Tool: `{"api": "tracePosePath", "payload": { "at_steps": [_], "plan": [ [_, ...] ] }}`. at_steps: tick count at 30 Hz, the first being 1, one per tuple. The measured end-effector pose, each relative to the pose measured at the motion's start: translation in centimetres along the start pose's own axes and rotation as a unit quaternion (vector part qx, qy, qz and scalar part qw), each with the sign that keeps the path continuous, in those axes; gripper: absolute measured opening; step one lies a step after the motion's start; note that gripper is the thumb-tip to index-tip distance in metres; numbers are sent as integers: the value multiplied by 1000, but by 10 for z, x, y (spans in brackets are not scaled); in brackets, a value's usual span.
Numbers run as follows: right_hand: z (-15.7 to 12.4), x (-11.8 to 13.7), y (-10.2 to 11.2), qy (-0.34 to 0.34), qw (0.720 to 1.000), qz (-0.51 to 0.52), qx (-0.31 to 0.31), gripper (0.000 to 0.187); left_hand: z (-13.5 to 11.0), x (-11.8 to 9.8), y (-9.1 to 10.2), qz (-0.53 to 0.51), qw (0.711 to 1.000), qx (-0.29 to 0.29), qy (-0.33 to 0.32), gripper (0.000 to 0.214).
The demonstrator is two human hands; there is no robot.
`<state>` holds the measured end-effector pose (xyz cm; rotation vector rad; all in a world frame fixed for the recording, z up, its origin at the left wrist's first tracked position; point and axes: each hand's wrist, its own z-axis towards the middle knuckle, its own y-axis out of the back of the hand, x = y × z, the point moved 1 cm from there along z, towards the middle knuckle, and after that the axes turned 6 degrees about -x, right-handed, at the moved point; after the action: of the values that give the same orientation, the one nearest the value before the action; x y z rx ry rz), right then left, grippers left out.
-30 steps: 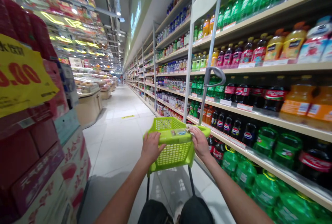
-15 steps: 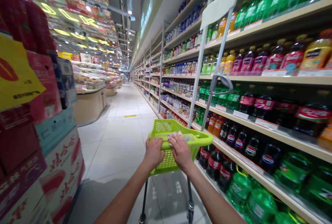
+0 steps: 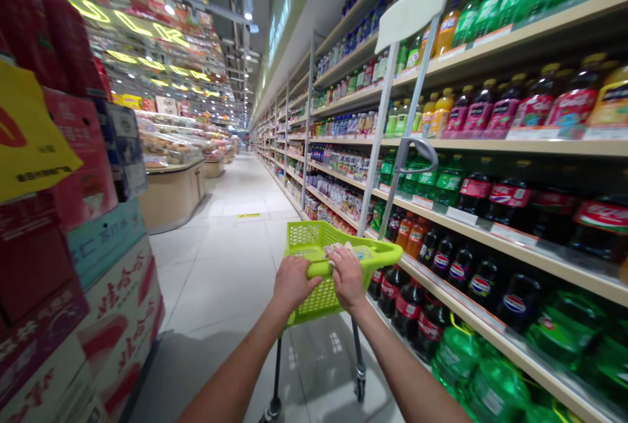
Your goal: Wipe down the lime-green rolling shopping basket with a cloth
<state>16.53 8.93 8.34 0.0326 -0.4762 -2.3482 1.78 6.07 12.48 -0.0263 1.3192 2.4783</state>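
Note:
A lime-green plastic basket cart (image 3: 314, 238) on a metal wheeled frame stands in a supermarket aisle in front of me. My left hand (image 3: 293, 284) is closed around the near rim of the basket. My right hand (image 3: 347, 274) lies on the same rim just to the right, fingers curled over a whitish cloth or paper that I cannot make out clearly. The two hands sit close together. The cart's grey pull handle (image 3: 411, 156) rises on a pole at the basket's right side.
Long shelves of soft-drink bottles (image 3: 471, 191) run along the right, close to the cart. Stacked red and white cartons (image 3: 73, 266) with a yellow price sign stand at the left. The tiled aisle floor (image 3: 230, 240) stretches ahead toward display counters (image 3: 169, 178).
My right hand slid left along the rim, from the basket's right corner to beside my left hand. The cart and I have moved forward along the aisle.

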Motion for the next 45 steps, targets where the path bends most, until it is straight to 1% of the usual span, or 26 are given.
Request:
{"api": "tracePosePath", "payload": {
  "at_steps": [2, 4, 6, 7, 8, 10, 11, 12, 14, 16, 17, 18, 20, 22, 24, 26, 28, 29, 31, 34, 36, 37, 38, 40, 43, 45],
  "plan": [
    [-1, -11, 8, 12, 1000, 11, 5, 35, -7, -11, 2, -1, 1000, -2, 1, 27],
    [-3, -29, 20, 6, 1000, 20, 3, 33, -13, -19, 2, -40, 999, -2, -21, 30],
    [-3, -46, 32, -20, 999, 24, -10, 30, -17, -18, 0, -118, 992, -1, -44, 38],
    [-2, -52, 37, -39, 999, 23, -20, 30, -19, -14, -2, -159, 987, 2, -35, 41],
    [-2, -56, 41, -59, 997, 22, -33, 30, -20, -8, -6, -190, 982, 9, -10, 43],
    [-2, -53, 46, -94, 994, 21, -56, 30, -22, 4, -15, -215, 974, 44, 57, 43],
    [-3, -47, 47, -103, 993, 22, -59, 31, -24, 8, -20, -213, 971, 67, 79, 43],
    [-5, -38, 47, -105, 993, 24, -56, 32, -26, 11, -25, -208, 970, 88, 87, 43],
    [-10, -17, 48, -89, 995, 26, -35, 32, -29, 8, -32, -195, 972, 110, 70, 43],
    [-15, 0, 50, -62, 998, 13, -15, 32, -29, 0, -34, -183, 977, 99, 38, 42],
    [-17, 4, 53, -53, 999, 3, -9, 32, -28, -4, -35, -179, 980, 89, 16, 41],
    [-18, 5, 56, -47, 999, -6, -4, 32, -26, -8, -35, -177, 981, 79, -8, 41],
    [-19, -1, 67, -50, 999, -19, 1, 32, -18, -12, -37, -177, 981, 65, -41, 44],
    [-18, -14, 78, -59, 998, -26, 4, 32, -9, -11, -42, -169, 983, 60, -36, 52],
    [-18, -27, 88, -57, 998, -42, 3, 32, -2, -7, -50, -143, 986, 86, -4, 60],
    [-21, -34, 91, -43, 997, -70, -5, 34, 0, -6, -60, -115, 984, 135, 20, 65],
    [-26, -35, 85, -28, 994, -106, -11, 35, -3, -8, -70, -103, 980, 170, 24, 65],
    [-30, -33, 78, -21, 992, -121, -8, 35, -6, -10, -73, -102, 979, 174, 22, 64],
    [-40, -25, 58, -3, 991, -132, 7, 36, -12, -16, -79, -101, 981, 167, 16, 64],
    [-53, -12, 27, 44, 992, -115, 40, 35, -19, -24, -83, -102, 982, 158, 7, 66],
    [-56, -9, 18, 84, 989, -100, 62, 33, -22, -27, -84, -103, 982, 156, 3, 67],
    [-56, -11, 20, 99, 988, -97, 73, 33, -23, -27, -83, -103, 982, 157, -1, 68],
    [-55, -16, 25, 106, 986, -99, 81, 33, -24, -26, -82, -103, 982, 159, -6, 68],
    [-50, -31, 44, 90, 985, -123, 76, 34, -27, -25, -80, -98, 982, 162, -20, 69],
    [-46, -54, 77, 27, 985, -167, 25, 36, -33, -25, -79, -83, 983, 162, -23, 73],
    [-50, -58, 86, 4, 986, -168, -5, 37, -35, -28, -80, -77, 984, 162, -13, 74]
  ]
}}
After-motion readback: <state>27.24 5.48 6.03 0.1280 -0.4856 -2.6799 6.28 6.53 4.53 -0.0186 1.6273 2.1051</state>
